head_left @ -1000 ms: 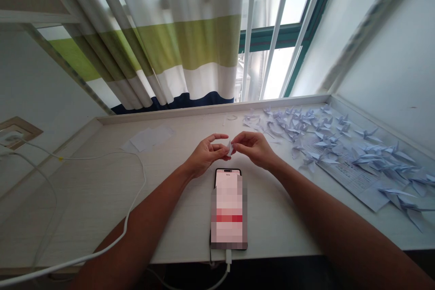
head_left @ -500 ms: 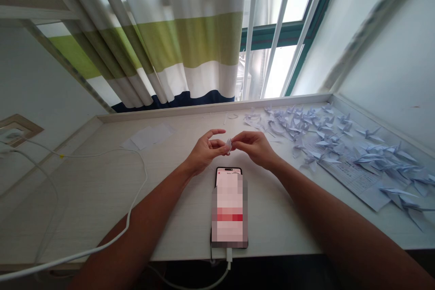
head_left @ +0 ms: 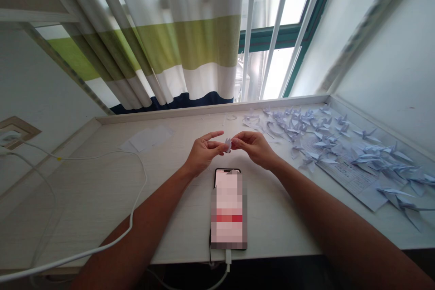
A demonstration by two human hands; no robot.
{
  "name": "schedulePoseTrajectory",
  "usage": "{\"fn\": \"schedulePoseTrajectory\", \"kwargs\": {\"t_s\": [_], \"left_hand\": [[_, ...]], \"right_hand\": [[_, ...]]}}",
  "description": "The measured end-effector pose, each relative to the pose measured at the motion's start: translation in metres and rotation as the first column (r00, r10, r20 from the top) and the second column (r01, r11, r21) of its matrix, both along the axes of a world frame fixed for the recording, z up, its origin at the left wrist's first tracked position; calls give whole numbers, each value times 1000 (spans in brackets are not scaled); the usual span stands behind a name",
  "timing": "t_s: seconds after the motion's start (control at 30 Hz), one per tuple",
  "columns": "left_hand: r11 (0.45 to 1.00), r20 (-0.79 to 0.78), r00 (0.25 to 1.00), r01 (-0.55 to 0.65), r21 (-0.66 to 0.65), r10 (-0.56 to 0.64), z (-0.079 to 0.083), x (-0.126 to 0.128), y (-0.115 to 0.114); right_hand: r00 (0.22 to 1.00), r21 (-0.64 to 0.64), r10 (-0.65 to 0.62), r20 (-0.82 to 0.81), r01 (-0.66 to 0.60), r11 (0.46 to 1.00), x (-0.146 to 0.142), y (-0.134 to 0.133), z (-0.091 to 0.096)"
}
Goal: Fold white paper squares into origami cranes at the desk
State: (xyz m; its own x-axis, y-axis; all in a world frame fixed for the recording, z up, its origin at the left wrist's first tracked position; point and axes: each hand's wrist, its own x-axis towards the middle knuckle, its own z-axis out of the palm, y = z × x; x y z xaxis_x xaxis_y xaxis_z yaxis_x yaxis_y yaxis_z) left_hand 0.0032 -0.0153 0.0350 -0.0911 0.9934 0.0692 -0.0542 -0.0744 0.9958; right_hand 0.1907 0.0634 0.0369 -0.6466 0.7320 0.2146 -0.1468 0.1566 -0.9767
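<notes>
Between my two hands is a small piece of folded white paper with pointed tips, held just above the desk. My left hand pinches it from the left between thumb and fingers, with the index finger stretched out above. From the other side, the thumb and fingertips of my right hand are closed at its right edge. Just below the hands lies a phone with a lit, partly blurred screen and a cable plugged into its lower end.
Many folded paper cranes spread over the desk's right side, some on a printed sheet. Blank paper sheets lie at the left back. A white cable crosses my left forearm. A curtain and barred window stand behind.
The paper's pointed tips show a little more clearly between the fingers. My hands keep nearly the same place, and the view has shifted very slightly.
</notes>
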Motion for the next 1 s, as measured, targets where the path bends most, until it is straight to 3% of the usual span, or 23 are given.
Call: {"fn": "schedulePoseTrajectory", "kwargs": {"t_s": [0.4,0.6,0.87,1.0], "left_hand": [[996,-96,993,-70,63,75,-6,2,0],[991,-245,964,-78,111,103,-8,-2,0],[993,-152,985,-63,103,78,-9,-3,2],[993,-97,993,-60,101,70,-11,-3,4]], "right_hand": [[995,164,-39,95,23,986,0,-5,8],[974,261,-154,168,106,959,0,-3,4],[992,224,-57,115,30,974,3,-2,4],[991,220,-79,106,54,974,3,-1,2]]}}
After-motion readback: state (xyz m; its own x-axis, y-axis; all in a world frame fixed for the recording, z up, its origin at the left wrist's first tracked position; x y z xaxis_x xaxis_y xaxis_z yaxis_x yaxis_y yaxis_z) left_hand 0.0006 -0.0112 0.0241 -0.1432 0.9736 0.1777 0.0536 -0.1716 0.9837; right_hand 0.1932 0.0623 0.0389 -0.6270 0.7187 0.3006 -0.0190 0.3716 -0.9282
